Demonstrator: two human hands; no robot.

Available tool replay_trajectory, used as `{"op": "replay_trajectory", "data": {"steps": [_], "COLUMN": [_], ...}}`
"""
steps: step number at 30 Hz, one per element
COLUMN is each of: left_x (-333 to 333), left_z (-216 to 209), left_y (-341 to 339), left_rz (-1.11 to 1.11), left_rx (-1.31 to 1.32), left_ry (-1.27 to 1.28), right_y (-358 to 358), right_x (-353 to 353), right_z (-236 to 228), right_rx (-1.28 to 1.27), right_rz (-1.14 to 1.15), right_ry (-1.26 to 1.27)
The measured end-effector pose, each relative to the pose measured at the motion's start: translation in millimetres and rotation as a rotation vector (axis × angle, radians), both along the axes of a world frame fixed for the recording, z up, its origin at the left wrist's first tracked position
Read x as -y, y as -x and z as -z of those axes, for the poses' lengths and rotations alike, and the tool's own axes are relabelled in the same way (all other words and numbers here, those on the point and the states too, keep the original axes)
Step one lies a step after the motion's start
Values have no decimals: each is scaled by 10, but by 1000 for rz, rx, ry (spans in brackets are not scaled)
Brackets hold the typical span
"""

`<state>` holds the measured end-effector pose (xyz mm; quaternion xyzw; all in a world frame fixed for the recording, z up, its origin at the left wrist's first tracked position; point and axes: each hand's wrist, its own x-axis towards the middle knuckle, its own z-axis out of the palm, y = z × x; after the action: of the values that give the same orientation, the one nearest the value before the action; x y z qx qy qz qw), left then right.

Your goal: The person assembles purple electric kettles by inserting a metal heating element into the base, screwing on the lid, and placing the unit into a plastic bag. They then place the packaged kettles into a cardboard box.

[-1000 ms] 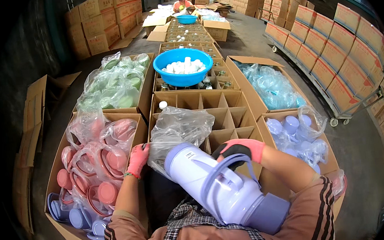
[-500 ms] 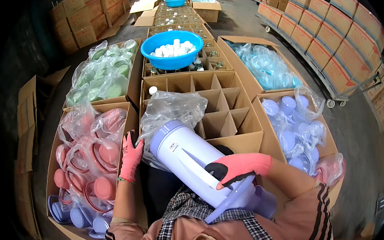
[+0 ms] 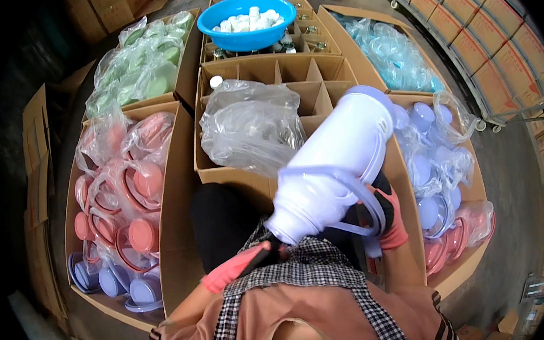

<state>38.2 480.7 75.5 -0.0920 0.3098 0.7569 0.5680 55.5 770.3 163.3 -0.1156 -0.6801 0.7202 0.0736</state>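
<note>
A lavender thermos flask (image 3: 339, 136) lies tilted across my lap, its base up to the right and its narrower mouth end down to the left. My right hand (image 3: 387, 215), in a pink and black glove, is closed on the flask's handle side, partly behind the lavender carrying ring (image 3: 372, 207). At the mouth end, my left hand (image 3: 247, 261), gloved alike, has its dark fingertips against the rim; they are partly hidden. A crumpled clear plastic bag (image 3: 249, 124) rests on the divided carton (image 3: 221, 176) just beyond the flask, beside a small white cap (image 3: 216, 82).
A blue basin (image 3: 210, 37) of white caps sits farther back on cartons of glass bottles. Left are cartons of bagged pink (image 3: 148, 180) and green parts (image 3: 150, 77); right, lavender (image 3: 420, 170) and teal ones (image 3: 384, 52). A trolley of stacked boxes (image 3: 467, 46) stands far right.
The flask has swung round: its base now points up right instead of up left. My left hand has left the plastic bag and come to the flask's mouth. The view has tilted downward.
</note>
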Motion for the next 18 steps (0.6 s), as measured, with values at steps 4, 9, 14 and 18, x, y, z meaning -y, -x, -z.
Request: {"op": "replay_trajectory", "data": {"steps": [4,9,14,18], "left_x": [-371,-428,163,1], "left_z": [207,175,155,-480], "left_y": [195,231,950,1631], "left_rz": [92,-458,-781,-399], "left_rx": [-82,-2,-1123,-2118], "left_ry": [-94,-221,528,1385], "right_y": [-95,-75,-124,-64], "right_x": [163,90,357,706], "right_z": [171,150,102,533], "right_rx": [-128,0,-59,-19], "right_rz": [54,45,-240,-468], "right_ry": [-171,258,-8,-258]}}
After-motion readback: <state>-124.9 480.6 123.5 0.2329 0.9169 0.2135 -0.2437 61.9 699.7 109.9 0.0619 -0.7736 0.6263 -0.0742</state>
